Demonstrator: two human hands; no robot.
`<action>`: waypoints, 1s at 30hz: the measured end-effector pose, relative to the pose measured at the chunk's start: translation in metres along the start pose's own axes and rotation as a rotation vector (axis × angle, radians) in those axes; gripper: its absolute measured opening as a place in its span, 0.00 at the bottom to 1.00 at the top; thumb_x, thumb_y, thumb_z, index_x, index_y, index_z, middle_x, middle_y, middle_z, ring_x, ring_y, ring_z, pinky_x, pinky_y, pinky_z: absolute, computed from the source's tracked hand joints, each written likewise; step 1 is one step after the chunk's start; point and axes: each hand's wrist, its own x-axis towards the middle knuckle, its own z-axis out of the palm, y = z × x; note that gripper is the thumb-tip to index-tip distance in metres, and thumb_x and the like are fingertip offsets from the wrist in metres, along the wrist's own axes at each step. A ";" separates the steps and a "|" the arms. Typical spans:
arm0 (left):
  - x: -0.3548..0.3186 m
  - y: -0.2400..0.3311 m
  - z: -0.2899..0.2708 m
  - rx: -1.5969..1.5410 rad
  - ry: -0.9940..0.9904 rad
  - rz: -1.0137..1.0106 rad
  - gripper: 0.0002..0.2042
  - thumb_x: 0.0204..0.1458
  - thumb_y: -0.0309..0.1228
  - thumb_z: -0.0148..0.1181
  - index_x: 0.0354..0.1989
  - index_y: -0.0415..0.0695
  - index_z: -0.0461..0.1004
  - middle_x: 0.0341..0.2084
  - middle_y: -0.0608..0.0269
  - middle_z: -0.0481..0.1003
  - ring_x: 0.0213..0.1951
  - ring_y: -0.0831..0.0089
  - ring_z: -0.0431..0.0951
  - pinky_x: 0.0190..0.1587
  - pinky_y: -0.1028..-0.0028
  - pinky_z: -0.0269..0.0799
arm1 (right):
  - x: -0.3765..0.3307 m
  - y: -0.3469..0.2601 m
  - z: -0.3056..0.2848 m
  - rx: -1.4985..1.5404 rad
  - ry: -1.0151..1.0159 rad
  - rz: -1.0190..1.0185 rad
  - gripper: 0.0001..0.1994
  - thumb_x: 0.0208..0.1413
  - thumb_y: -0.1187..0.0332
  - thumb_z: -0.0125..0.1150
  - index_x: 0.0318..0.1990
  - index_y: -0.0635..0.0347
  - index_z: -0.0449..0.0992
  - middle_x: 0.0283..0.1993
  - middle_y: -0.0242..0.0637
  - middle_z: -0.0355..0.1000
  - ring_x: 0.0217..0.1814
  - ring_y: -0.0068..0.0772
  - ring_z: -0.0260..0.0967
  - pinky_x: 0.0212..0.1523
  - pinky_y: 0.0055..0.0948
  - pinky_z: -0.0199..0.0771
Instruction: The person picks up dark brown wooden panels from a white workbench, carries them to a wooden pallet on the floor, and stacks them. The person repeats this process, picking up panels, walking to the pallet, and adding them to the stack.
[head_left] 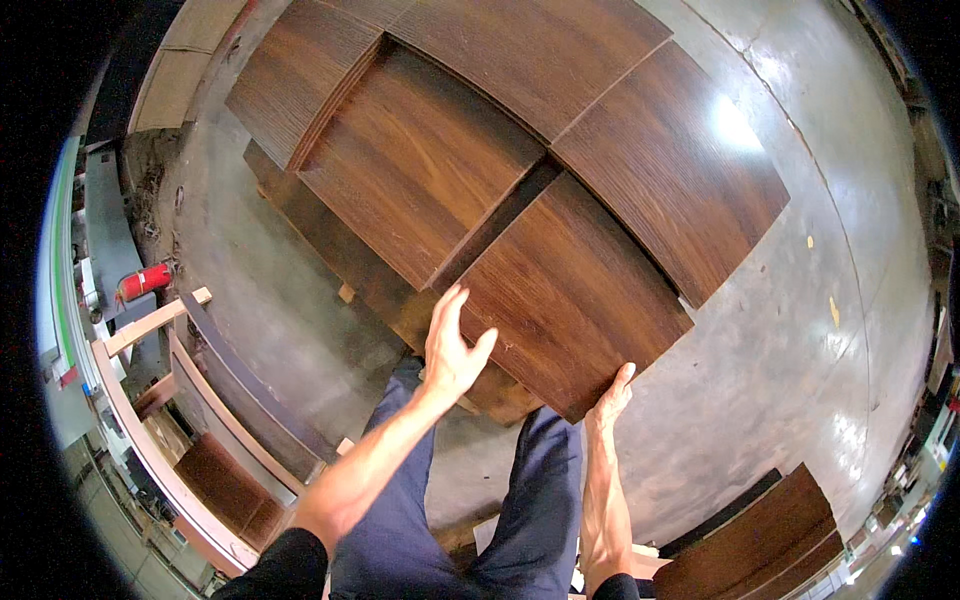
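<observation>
Several stacks of dark brown wood-grain panels lie in front of me, side by side and at different heights. At the near edge, both my hands are at opposite corners of the nearest wood-grain panel (575, 290). My left hand (452, 355) is at its left corner, fingers stretched out and thumb apart over the near edge. Against its near right corner rests my right hand (606, 402), the visible fingers straight and pointing forward, the others hidden by the panel. A narrow dark gap separates this panel from a lower wood-grain panel (420, 160) on its left.
Beneath the stacks is a wooden pallet (400, 310). To my left stands a pale wooden frame (150, 420) holding boards, with a red fire extinguisher (145, 282) beyond it. More brown boards (760, 540) lie at the lower right. The concrete floor (800, 330) is cracked.
</observation>
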 end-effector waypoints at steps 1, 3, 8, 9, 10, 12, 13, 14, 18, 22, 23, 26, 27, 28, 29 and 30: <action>-0.016 -0.009 -0.001 -0.042 -0.021 -0.222 0.35 0.44 0.31 0.71 0.62 0.37 0.64 0.64 0.47 0.62 0.66 0.56 0.63 0.66 0.58 0.61 | 0.000 -0.003 0.002 0.018 -0.038 -0.031 0.39 0.64 0.39 0.48 0.57 0.76 0.68 0.55 0.46 0.70 0.54 0.38 0.67 0.59 0.37 0.65; -0.040 -0.026 0.000 -0.147 -0.012 -0.281 0.38 0.46 0.29 0.70 0.66 0.36 0.58 0.66 0.46 0.60 0.67 0.56 0.60 0.67 0.58 0.60 | 0.000 -0.007 0.004 0.026 -0.025 -0.028 0.39 0.64 0.39 0.47 0.57 0.77 0.68 0.54 0.46 0.70 0.54 0.38 0.67 0.59 0.37 0.65; -0.056 -0.050 0.015 -0.409 -0.080 -0.675 0.40 0.47 0.30 0.70 0.68 0.35 0.55 0.66 0.39 0.58 0.67 0.53 0.61 0.67 0.61 0.60 | 0.001 -0.014 0.009 -0.178 -0.096 -0.085 0.36 0.64 0.40 0.48 0.50 0.75 0.72 0.47 0.42 0.72 0.49 0.34 0.65 0.54 0.33 0.65; -0.054 -0.051 0.019 -0.467 -0.076 -0.688 0.41 0.47 0.30 0.71 0.68 0.35 0.54 0.67 0.38 0.57 0.67 0.52 0.61 0.67 0.62 0.60 | 0.002 -0.015 0.010 -0.226 -0.110 -0.086 0.34 0.64 0.40 0.49 0.46 0.74 0.74 0.43 0.40 0.72 0.45 0.32 0.65 0.51 0.33 0.65; -0.050 -0.051 0.022 -0.540 -0.067 -0.716 0.42 0.47 0.30 0.71 0.68 0.34 0.53 0.67 0.37 0.57 0.67 0.51 0.61 0.67 0.62 0.60 | 0.003 -0.016 0.009 -0.290 -0.097 -0.084 0.34 0.64 0.40 0.50 0.41 0.73 0.75 0.39 0.38 0.73 0.42 0.31 0.64 0.47 0.34 0.66; -0.041 -0.046 0.031 -0.682 -0.039 -0.702 0.35 0.47 0.28 0.71 0.63 0.34 0.60 0.61 0.44 0.67 0.61 0.59 0.69 0.63 0.65 0.64 | 0.007 -0.016 0.007 -0.336 -0.088 -0.094 0.32 0.63 0.41 0.51 0.33 0.71 0.74 0.32 0.34 0.69 0.36 0.29 0.60 0.40 0.34 0.63; -0.035 -0.045 0.033 -0.801 -0.064 -0.678 0.33 0.47 0.27 0.71 0.62 0.34 0.62 0.58 0.47 0.69 0.59 0.61 0.71 0.62 0.66 0.65 | 0.010 -0.017 0.006 -0.395 -0.058 -0.066 0.32 0.63 0.41 0.52 0.28 0.69 0.73 0.28 0.32 0.67 0.33 0.27 0.58 0.37 0.34 0.62; -0.029 -0.043 0.035 -0.931 -0.087 -0.652 0.31 0.48 0.27 0.71 0.60 0.35 0.64 0.56 0.49 0.72 0.57 0.64 0.73 0.61 0.67 0.66 | 0.013 -0.018 0.003 -0.436 -0.080 -0.073 0.31 0.62 0.42 0.54 0.31 0.69 0.75 0.30 0.32 0.68 0.35 0.26 0.59 0.39 0.32 0.63; -0.015 -0.038 0.041 -0.790 -0.024 -0.844 0.19 0.47 0.36 0.73 0.43 0.43 0.73 0.43 0.63 0.77 0.42 0.73 0.75 0.45 0.71 0.71 | 0.022 -0.017 -0.014 -0.553 -0.157 -0.031 0.27 0.62 0.46 0.59 0.36 0.70 0.77 0.36 0.33 0.71 0.40 0.23 0.61 0.43 0.27 0.65; -0.031 -0.036 0.048 -0.792 0.002 -0.873 0.16 0.50 0.37 0.71 0.43 0.43 0.77 0.38 0.63 0.80 0.37 0.73 0.79 0.36 0.70 0.76 | 0.011 -0.006 -0.027 -0.215 -0.154 -0.147 0.24 0.63 0.49 0.58 0.41 0.70 0.76 0.41 0.34 0.73 0.44 0.24 0.65 0.48 0.28 0.66; -0.038 -0.035 0.052 -0.809 -0.045 -0.950 0.17 0.50 0.39 0.70 0.45 0.43 0.77 0.40 0.62 0.79 0.38 0.72 0.80 0.38 0.66 0.79 | 0.005 -0.003 -0.030 -0.148 -0.131 -0.147 0.23 0.64 0.51 0.57 0.45 0.69 0.75 0.44 0.34 0.73 0.46 0.26 0.65 0.51 0.30 0.66; -0.062 -0.032 0.056 -0.835 -0.080 -0.987 0.16 0.51 0.38 0.70 0.41 0.39 0.77 0.37 0.61 0.78 0.34 0.71 0.79 0.35 0.68 0.82 | -0.020 0.004 -0.035 0.024 -0.106 -0.183 0.20 0.64 0.55 0.57 0.49 0.67 0.73 0.50 0.36 0.71 0.49 0.28 0.65 0.54 0.32 0.66; -0.071 -0.030 0.052 -0.871 -0.128 -0.946 0.16 0.51 0.37 0.69 0.40 0.38 0.77 0.36 0.60 0.78 0.33 0.71 0.78 0.34 0.69 0.82 | -0.033 0.003 -0.040 0.027 -0.051 -0.174 0.20 0.64 0.56 0.57 0.50 0.67 0.72 0.51 0.36 0.71 0.49 0.29 0.65 0.54 0.33 0.66; -0.079 -0.027 0.045 -0.866 -0.174 -0.937 0.15 0.52 0.36 0.69 0.39 0.37 0.76 0.34 0.59 0.78 0.32 0.71 0.78 0.33 0.70 0.82 | -0.046 0.001 -0.048 0.029 -0.001 -0.165 0.19 0.64 0.57 0.57 0.50 0.66 0.71 0.52 0.37 0.70 0.50 0.29 0.65 0.54 0.33 0.66; -0.092 -0.021 0.037 -0.829 -0.225 -0.922 0.12 0.52 0.34 0.69 0.33 0.37 0.75 0.32 0.58 0.77 0.31 0.72 0.78 0.32 0.71 0.82 | -0.059 -0.003 -0.057 0.102 0.044 -0.155 0.19 0.64 0.57 0.57 0.51 0.66 0.71 0.52 0.37 0.70 0.50 0.30 0.66 0.54 0.34 0.67; -0.112 -0.011 0.025 -0.952 -0.243 -0.769 0.13 0.52 0.33 0.69 0.26 0.40 0.71 0.30 0.58 0.77 0.29 0.72 0.79 0.32 0.71 0.82 | -0.074 -0.010 -0.070 0.176 0.084 -0.160 0.20 0.63 0.58 0.57 0.52 0.66 0.70 0.52 0.38 0.70 0.50 0.31 0.66 0.54 0.35 0.67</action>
